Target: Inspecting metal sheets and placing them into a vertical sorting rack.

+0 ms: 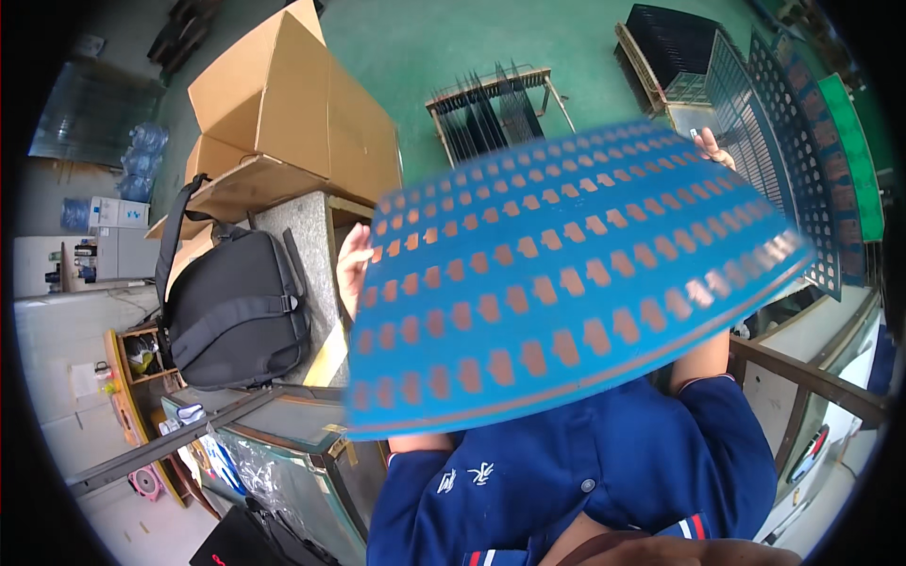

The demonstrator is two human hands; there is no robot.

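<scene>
A large blue circuit board panel with rows of copper-coloured patches is held up in front of my chest, tilted and slightly blurred. My left hand grips its left edge, with the fingers partly showing and the rest behind the board. At the far right corner my right hand grips the board's edge, only its fingertips in sight. The board covers most of both forearms.
An open cardboard box and a black backpack stand at the left. Beyond the board is a rack of upright dark panels. More perforated panels lean at the right, beside a stack of black sheets.
</scene>
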